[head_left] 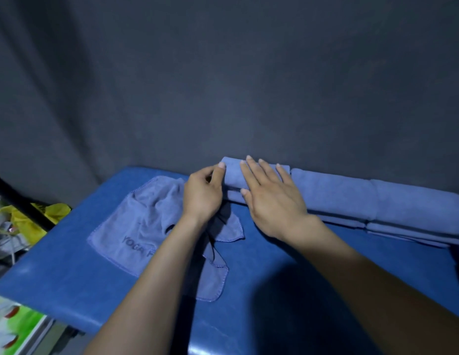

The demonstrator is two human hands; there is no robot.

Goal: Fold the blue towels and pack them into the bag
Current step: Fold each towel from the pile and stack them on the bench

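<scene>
Both hands on a folded blue towel at the back of the blue padded table.

Off beyond the left hand, yellow plastic packaging lies past the edge of the blue padded table. Just outside that hand and partly under its wrist sprawls a crumpled grey-blue microfibre towel with stitched edges and dark lettering, not yet folded. The left hand curls loosely, its fingertips touching the end of the small folded blue towel, with no clear grasp on it. The right hand lies flat, fingers straight and spread, pressing down on top of that same towel. Out past the right hand, two more folded blue towels sit in a row along the dark grey fabric backdrop, touching end to end.
</scene>
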